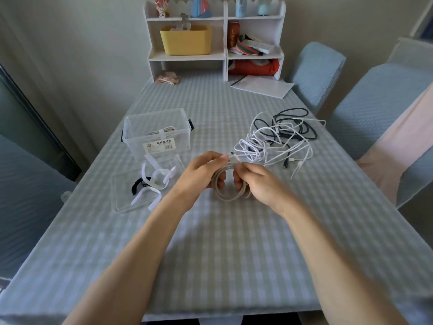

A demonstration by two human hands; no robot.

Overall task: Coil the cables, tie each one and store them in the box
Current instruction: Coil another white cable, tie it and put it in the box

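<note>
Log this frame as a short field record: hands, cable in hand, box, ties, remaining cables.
left hand: grips the beige coil
right hand: grips the beige coil
beige coil: looped, held above the table, untied
box: clear, open, one tied cable inside
ties: white and black, on the clear lid
cable pile: white and black, tangled, right of the box

beige cable (230, 184) coiled, clear box (156, 137) open

A desk (234, 242) under a pale blue-and-white checked cloth fills the room's middle. At its far end a white shelf unit (225, 38) stands against a plain grey wall (82, 43), holding a yellow bin (186, 41). Blue-covered chairs (365, 99) stand at the right. Soft light falls across the cloth.
</note>
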